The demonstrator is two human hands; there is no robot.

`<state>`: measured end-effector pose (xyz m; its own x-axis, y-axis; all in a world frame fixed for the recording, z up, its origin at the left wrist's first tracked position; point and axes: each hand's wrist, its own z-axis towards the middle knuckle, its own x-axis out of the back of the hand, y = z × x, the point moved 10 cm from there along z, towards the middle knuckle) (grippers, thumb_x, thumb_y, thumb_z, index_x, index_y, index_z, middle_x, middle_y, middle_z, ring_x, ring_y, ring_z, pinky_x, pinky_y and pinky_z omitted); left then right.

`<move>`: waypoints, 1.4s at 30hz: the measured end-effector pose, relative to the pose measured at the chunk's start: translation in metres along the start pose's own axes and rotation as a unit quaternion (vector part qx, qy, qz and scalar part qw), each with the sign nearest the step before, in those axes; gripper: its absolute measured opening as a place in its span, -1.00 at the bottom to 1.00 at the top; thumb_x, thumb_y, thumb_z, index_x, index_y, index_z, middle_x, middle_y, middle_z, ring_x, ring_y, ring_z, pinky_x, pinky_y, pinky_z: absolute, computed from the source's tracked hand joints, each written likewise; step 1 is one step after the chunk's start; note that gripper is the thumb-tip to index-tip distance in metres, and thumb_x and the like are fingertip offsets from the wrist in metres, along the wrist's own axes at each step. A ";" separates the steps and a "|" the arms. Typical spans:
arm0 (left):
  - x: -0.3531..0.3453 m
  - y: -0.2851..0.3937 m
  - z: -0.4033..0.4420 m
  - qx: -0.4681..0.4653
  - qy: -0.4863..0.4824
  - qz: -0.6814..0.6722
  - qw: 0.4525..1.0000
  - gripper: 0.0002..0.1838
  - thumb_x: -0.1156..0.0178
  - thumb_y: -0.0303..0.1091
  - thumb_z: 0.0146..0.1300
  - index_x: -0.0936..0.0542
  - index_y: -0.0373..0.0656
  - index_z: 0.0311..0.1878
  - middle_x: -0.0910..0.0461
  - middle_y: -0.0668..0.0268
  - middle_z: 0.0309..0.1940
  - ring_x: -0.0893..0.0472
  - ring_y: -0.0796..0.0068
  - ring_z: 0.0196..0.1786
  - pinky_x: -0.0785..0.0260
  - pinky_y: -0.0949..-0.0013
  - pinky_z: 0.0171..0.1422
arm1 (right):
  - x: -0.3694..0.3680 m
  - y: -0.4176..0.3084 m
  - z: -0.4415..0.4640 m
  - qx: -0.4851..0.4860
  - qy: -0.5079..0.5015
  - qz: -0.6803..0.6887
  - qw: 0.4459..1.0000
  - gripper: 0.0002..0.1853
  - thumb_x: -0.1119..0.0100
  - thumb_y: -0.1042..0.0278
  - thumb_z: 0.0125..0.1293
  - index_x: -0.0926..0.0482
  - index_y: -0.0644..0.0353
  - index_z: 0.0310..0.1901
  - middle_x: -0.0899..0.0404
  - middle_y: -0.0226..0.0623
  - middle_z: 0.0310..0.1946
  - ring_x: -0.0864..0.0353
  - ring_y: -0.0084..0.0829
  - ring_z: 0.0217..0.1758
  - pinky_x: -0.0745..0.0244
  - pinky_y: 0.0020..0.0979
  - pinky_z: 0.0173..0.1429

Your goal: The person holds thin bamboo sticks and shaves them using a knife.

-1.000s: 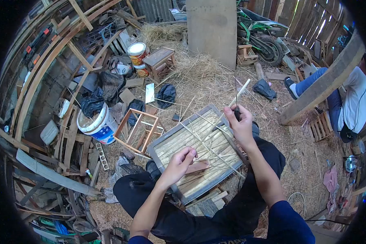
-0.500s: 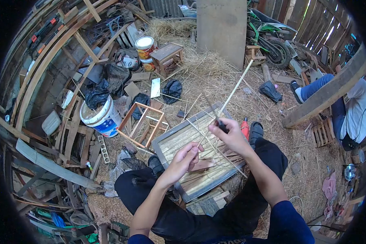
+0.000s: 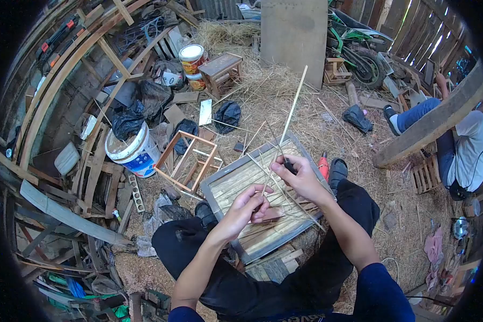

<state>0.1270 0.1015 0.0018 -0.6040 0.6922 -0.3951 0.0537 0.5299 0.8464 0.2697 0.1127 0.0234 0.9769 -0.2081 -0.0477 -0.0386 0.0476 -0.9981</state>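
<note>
My right hand [image 3: 303, 181] is closed around the black handle of a knife [image 3: 289, 165], its narrow blade pointing up and away. In my left hand [image 3: 247, 208], thumb and fingers pinch a thin wooden strip [image 3: 266, 182], which rises toward the knife. Beyond my right hand a long pale strip [image 3: 293, 107] sticks out over the floor; whether it is the same piece, I cannot tell. Both hands are above a wooden panel [image 3: 224, 174] with a grey frame, lying between my legs. Several loose thin strips [image 3: 287, 198] lie across it.
A small wooden frame [image 3: 194, 165] and a white bucket [image 3: 139, 156] stand left of the panel. A red tool [image 3: 323, 166] lies by my right shoe [image 3: 337, 174]. Another person [image 3: 467, 145] sits at right behind a slanted post [image 3: 432, 118]. Straw [image 3: 284, 86] covers the floor ahead.
The long pale strip has swung left and now stands steeper. My left hand has shifted slightly right and down, and its fingers have moved. My right hand keeps hold of the knife.
</note>
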 end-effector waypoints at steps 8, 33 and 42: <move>0.001 0.005 -0.001 -0.044 0.028 0.035 0.998 -0.77 0.09 -0.14 0.60 -0.43 -0.08 0.02 -0.15 0.58 -0.53 -0.07 0.76 -0.58 0.09 0.56 -0.51 | 0.005 -0.009 -0.002 0.049 -0.008 -0.104 0.993 -0.73 -0.28 0.15 0.40 -0.64 0.22 -0.17 -0.47 -0.58 -0.54 -0.35 -0.73 -0.47 -0.23 -0.53 -0.41; 0.002 0.021 -0.025 -0.168 0.079 0.201 0.962 -0.75 0.12 -0.23 0.61 -0.41 -0.21 -0.12 -0.21 0.54 -0.50 -0.15 0.77 -0.51 0.00 0.56 -0.46 | 0.019 -0.056 -0.013 0.271 0.035 -0.446 0.852 -0.54 -0.37 -0.13 0.20 -0.49 0.10 -0.51 -0.43 -0.29 -0.76 -0.50 -0.25 -0.70 -0.32 -0.28 -0.58; 0.037 -0.018 -0.044 -0.037 0.064 0.218 0.973 -0.71 0.12 -0.17 0.62 -0.43 -0.18 -0.13 -0.32 0.48 -0.49 -0.31 0.70 -0.41 -0.22 0.52 -0.29 | 0.057 -0.035 -0.020 0.201 0.090 -0.503 0.836 -0.55 -0.32 -0.13 0.27 -0.52 0.12 -0.44 -0.45 -0.23 -0.75 -0.53 -0.21 -0.68 -0.34 -0.24 -0.53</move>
<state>0.0686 0.0956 -0.0123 -0.6310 0.7741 0.0521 0.2726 0.1583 0.9490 0.3220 0.0792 0.0551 0.4246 -0.4816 0.7667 0.8919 0.0771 -0.4456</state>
